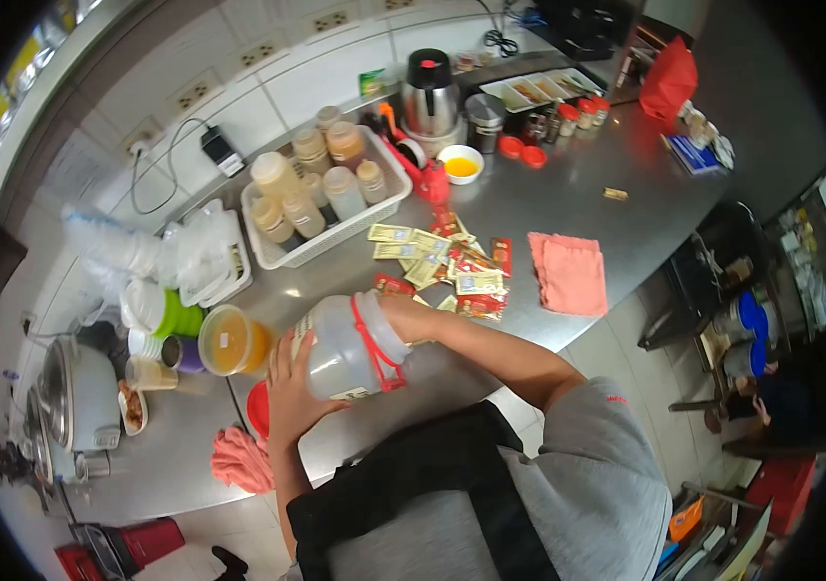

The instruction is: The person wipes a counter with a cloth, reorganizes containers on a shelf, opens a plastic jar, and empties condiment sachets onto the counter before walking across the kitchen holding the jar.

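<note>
A large clear plastic jar (pixel 330 341) with a red carry handle lies tilted over the steel counter, its mouth towards the right. My left hand (pixel 295 389) is wrapped round the jar's base and side, holding it. My right hand (pixel 401 318) is at the jar's mouth; its fingers are hidden, so whether they hold anything cannot be told. Just beyond the jar is a pile of small red and cream sachets (pixel 479 282). A red lid (pixel 258 409) lies beside my left wrist, partly covered.
A white basket (pixel 333 230) of squeeze bottles stands at the back. Left are a tub of orange liquid (pixel 236 341) and a rice cooker (pixel 79 392). Pink cloths (pixel 568 274) lie on both sides. A bowl of yellow liquid (pixel 460 166) sits near a steel jug (pixel 430 97).
</note>
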### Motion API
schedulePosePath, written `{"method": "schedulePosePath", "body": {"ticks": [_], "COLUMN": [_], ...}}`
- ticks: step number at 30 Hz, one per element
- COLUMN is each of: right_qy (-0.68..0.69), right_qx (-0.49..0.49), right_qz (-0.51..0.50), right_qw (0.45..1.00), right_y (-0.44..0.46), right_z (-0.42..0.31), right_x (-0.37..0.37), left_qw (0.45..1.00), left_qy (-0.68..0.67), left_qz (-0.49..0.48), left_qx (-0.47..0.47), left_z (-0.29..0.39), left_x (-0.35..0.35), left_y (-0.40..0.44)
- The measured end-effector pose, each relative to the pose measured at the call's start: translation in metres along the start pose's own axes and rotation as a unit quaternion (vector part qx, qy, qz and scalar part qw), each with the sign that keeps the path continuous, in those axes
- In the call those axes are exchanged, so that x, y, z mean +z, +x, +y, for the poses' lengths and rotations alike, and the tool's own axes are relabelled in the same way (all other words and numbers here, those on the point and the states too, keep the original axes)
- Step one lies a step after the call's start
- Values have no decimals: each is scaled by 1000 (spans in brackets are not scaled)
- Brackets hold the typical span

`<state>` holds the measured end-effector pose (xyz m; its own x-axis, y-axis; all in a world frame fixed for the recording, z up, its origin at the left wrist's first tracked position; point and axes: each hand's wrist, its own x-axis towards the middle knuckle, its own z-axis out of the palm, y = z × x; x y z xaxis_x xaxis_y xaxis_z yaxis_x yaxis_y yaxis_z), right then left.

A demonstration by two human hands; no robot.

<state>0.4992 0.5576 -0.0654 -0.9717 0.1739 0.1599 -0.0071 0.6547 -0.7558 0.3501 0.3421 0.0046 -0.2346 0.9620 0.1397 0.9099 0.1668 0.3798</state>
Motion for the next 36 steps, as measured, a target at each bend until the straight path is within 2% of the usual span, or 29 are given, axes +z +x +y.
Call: {"method": "schedulePosePath", "body": {"ticks": [2, 3, 6, 9, 12, 14, 17, 20, 22, 23, 24, 26, 29, 31, 33, 36], "right_qy": [0, -15, -91, -71, -28, 24, 68, 188, 149, 180, 182, -60, -241, -263, -276, -275], "right_qx": [-55, -113, -112, -42, -34, -18, 22, 99, 91, 77, 91, 224, 346, 341, 353, 294], "right_qz": [89, 122, 194, 187, 218, 287, 365, 495, 545, 554, 552, 447, 268, 257, 204, 178], "right_qw": [995, 986, 970, 979, 975, 957, 928, 843, 820, 809, 809, 864, 866, 865, 871, 898], "right_y": [-14, -22, -29, -45, -50, -50, -54, -59, -64, -63, -64, -74, -76, -75, -67, -63], "right_z": [13, 16, 38, 25, 19, 14, 24, 39, 51, 60, 66, 68, 79, 76, 54, 35], "right_x": [4, 6, 25, 10, 8, 10, 12, 8, -10, -17, -24, -35, -33, -40, -58, -78], "left_qw": [1000, 1000, 999, 999, 999, 1000, 1000, 999, 998, 998, 998, 997, 990, 977, 972, 965], "left_qy": [-6, -9, -20, -29, -23, -20, -24, -23, 0, 5, 10, 4, -49, -110, -135, -157], "left_qz": [-5, -10, -15, -10, -8, -5, 15, 41, 60, 62, 62, 74, 119, 145, 172, 196], "left_qx": [7, 13, 20, 31, 25, 20, 12, -5, -21, -23, -25, -30, -55, -107, -89, -73], "left_z": [2, 3, 4, 3, 1, 0, -4, -23, -35, -39, -42, -45, -51, -49, -47, -36], "left_x": [3, 4, 3, 3, 3, 2, 1, -2, -5, -6, -6, -4, 11, 22, 32, 26], "left_y": [3, 6, 12, 14, 13, 13, 11, -2, -11, -14, -18, -29, -43, -61, -73, -76]}}
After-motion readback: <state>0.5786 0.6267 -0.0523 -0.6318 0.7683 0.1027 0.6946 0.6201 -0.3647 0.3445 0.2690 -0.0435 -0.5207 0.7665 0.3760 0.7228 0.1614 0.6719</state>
